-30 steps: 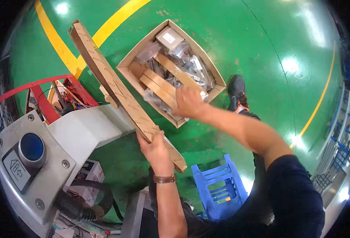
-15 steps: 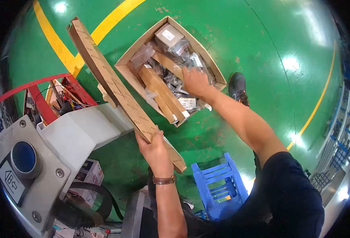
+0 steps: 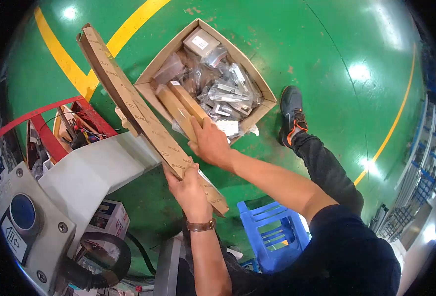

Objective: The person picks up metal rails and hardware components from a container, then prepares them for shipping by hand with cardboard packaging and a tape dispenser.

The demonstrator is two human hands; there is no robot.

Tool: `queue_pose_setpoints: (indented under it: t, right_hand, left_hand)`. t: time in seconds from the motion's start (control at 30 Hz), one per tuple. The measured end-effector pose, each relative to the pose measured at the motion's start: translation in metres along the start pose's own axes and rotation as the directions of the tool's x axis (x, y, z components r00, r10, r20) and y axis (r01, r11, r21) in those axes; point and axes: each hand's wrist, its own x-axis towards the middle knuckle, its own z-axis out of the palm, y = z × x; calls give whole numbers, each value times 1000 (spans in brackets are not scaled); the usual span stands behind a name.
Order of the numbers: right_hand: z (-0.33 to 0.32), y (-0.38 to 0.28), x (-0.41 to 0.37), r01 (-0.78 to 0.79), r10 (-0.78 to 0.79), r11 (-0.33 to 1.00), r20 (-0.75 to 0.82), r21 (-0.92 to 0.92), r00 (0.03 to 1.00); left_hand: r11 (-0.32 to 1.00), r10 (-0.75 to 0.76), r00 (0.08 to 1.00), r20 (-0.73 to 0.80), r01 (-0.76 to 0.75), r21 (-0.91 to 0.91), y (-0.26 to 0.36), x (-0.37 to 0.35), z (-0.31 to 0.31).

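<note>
My left hand (image 3: 189, 191), with a watch at its wrist, is closed on the lower part of a long, open cardboard sleeve (image 3: 151, 129) with printed lettering. Beyond it an open cardboard box (image 3: 259, 74) stands on the floor. Inside are plastic-bagged metal parts (image 3: 230, 93), a small carton (image 3: 201, 42) with a white label, and two long brown cartons lying side by side. My right hand (image 3: 213, 142) reaches over the box's near side, its fingers closed around the near end of the long brown carton (image 3: 188, 100) on the right.
A blue plastic stool (image 3: 272, 232) stands near my legs. At left are a grey machine panel with a blue button (image 3: 22, 211), a red-framed holder (image 3: 45, 129) of tools and a black hose (image 3: 114, 261). My shoe (image 3: 292, 111) is right of the box.
My right hand has moved down and left, from the box's middle to the long cartons' near ends. The carton piece it was touching now lies beside the other one. My right leg shows more.
</note>
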Motion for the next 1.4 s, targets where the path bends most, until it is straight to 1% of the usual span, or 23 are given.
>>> queue_pose_setpoints:
  t: [0.07,0.2,0.3,0.4,0.43,0.53,0.57,0.67,0.77,0.87,0.97,1.07,1.17,1.27,1.37,1.4]
  right_hand:
    - [7,3,-4,35,-35,999,6,-32,999]
    - [2,13,11,109,-108,989,15,-101,994]
    - [-12,22,33,69,-75,996,-101,-62,992]
    - [-23,38,56,91,-112,992,-259,-92,959]
    - [-24,47,67,53,-70,995,-230,-79,971]
    - [-22,70,93,7,-78,983,-383,-182,921]
    - [-23,75,97,-69,-29,962,-351,-264,936]
    - [-3,103,104,-78,-52,936,-355,-343,933]
    - [-21,94,98,-74,4,935,-196,-348,981]
    - [-16,107,90,35,-130,937,-253,-347,959]
    - [-12,115,72,161,-266,930,-304,-330,915]
    - [-7,116,49,208,-276,943,-261,-261,925]
    - [-9,112,24,163,-209,963,-211,-216,955]
    - [-10,125,13,149,-200,964,-230,-219,952]
    - [-15,131,16,127,-173,973,-242,-195,955]
    - [-15,134,20,108,-151,981,-278,-164,949]
  left_hand:
    - [1000,-3,1000,0,3,-25,1,0,0]
    - [1000,2,1000,-1,-2,13,-3,2,-3]
    - [1000,6,1000,-15,-6,12,-3,2,-2]
    - [1000,-7,1000,-21,7,2,0,1,0]
    - [1000,-10,1000,-20,10,3,0,1,0]
    - [1000,-14,1000,-25,14,11,0,1,0]
    - [1000,-15,1000,-27,15,16,0,0,0]
    - [1000,-9,1000,-18,9,14,1,-1,1]
    - [998,-56,998,21,56,12,5,-2,0]
    - [998,-57,998,13,57,2,4,-1,1]
    - [998,-68,997,22,68,11,3,1,0]
    - [998,-62,998,0,62,11,2,1,1]
    - [998,-58,998,16,58,-4,2,1,0]
    - [998,-63,998,18,64,-18,3,1,0]
    - [999,-27,999,38,28,-26,2,1,0]
    - [999,-34,999,30,35,-21,3,0,0]
